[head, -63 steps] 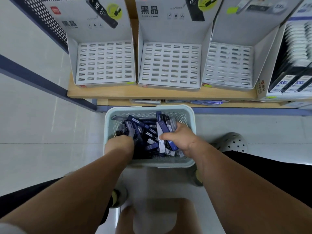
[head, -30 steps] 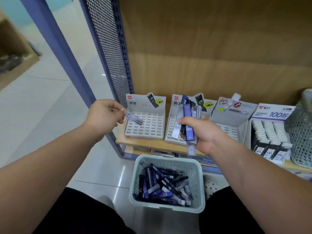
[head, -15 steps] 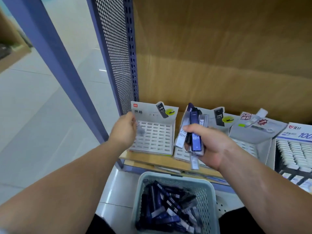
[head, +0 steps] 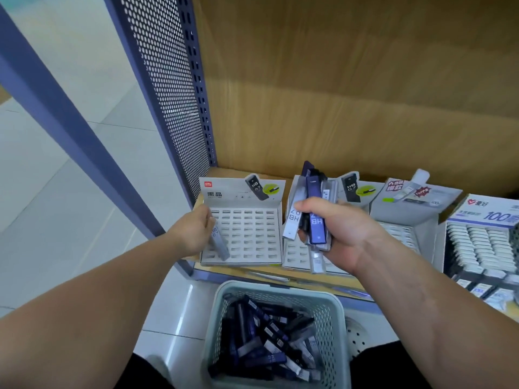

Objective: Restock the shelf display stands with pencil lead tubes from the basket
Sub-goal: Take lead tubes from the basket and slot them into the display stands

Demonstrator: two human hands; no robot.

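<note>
hands: left hand, right hand, forearms bare | legs: black cloth garment | foot: white perforated clog-style shoe

Both arms reach toward 12 o'clock; left hand pinches one lead tube, right hand grips a tube bundle.

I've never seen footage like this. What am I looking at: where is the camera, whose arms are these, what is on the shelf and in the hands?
There is no machine: a person wears one camera on the head, looking down at their own bare arms. The left hand holds a single grey tube over the leftmost display stand, whose slots look empty. The right hand grips a bundle of tubes. Two more stands sit alongside on the wooden shelf. The basket below holds loose tubes.
</note>
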